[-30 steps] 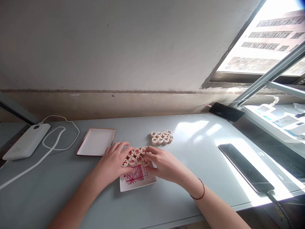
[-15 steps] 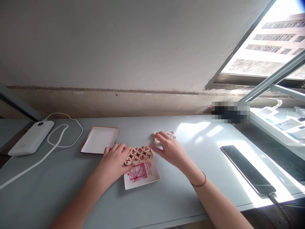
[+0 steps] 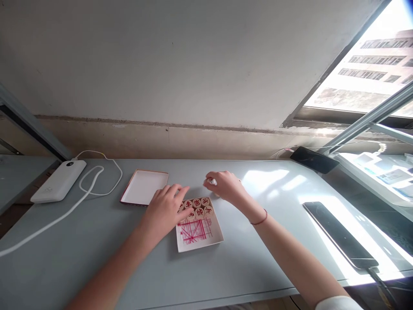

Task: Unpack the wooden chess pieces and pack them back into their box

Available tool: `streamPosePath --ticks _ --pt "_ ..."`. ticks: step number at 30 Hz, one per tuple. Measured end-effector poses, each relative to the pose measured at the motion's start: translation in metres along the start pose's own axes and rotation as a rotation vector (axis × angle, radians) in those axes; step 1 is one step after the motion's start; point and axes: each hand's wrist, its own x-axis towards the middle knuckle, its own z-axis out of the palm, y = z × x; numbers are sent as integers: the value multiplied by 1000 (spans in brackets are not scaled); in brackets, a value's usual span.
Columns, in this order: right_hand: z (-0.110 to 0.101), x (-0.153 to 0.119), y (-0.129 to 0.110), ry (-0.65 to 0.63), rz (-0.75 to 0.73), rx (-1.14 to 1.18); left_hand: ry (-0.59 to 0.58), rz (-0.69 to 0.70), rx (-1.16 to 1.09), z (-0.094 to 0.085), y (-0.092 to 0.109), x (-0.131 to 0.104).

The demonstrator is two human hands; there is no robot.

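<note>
A shallow white box (image 3: 217, 234) lies on the grey table, its back part filled with several round wooden pieces (image 3: 205, 202) bearing red characters. Red lines are printed on its bare floor. My left hand (image 3: 166, 207) rests at the box's left side, fingers apart, partly over the pieces, holding nothing. Behind the box, my right hand (image 3: 226, 186) is closed, with a round wooden piece (image 3: 211, 181) between thumb and fingers. Other pieces behind and under that hand are mostly hidden.
An upturned box lid (image 3: 142, 187) lies at the back left. Further left is a white power bank (image 3: 60, 181) with a white cable (image 3: 64, 215). A phone (image 3: 340, 234) on a cable lies at right; a dark device (image 3: 314, 159) sits at the back right.
My right hand has closed its fingers around a piece behind the box. My left hand's fingers have spread a little. The view has shifted slightly.
</note>
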Motion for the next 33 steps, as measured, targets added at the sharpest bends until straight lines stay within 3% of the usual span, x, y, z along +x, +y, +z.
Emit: streamPosePath --ticks 4,9,16,20,24,33 --pt "6 -29 -11 -60 -236 610 130 153 -138 0 5 -2" --pt "30 -48 -20 -126 -230 901 173 237 -234 3 6 -15" --pt "31 -52 -11 -105 -230 849 204 214 -317 6 -4 -28" --pt "27 -52 -3 -101 -223 770 79 340 -345 2 -11 -31" --pt "25 -58 -5 -92 -325 672 -9 422 -282 2 -12 -32" --pt "39 -74 -19 -36 -609 391 3 341 -237 -3 -18 -32"
